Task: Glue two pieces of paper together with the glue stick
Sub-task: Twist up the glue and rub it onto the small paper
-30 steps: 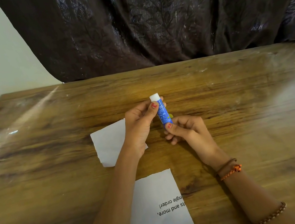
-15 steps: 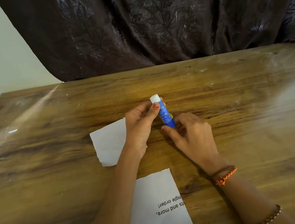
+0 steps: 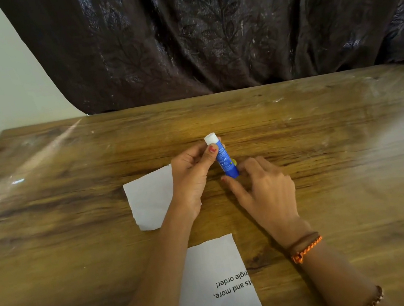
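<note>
The blank paper piece (image 3: 151, 198) hasn't moved, partly under the left hand (image 3: 191, 179), which still pinches the upright glue stick (image 3: 223, 158) over the table (image 3: 74, 229). The right hand (image 3: 264, 190) has rolled palm-down since a second ago, fingers loosely curled at the stick's base; can't tell whether they actually hold it. The printed paper piece (image 3: 219, 290) lies nearer the person.

Glossy wood-grain table (image 3: 335, 183), matt white paper (image 3: 149, 199), shiny dark cloth curtain (image 3: 201, 31).
</note>
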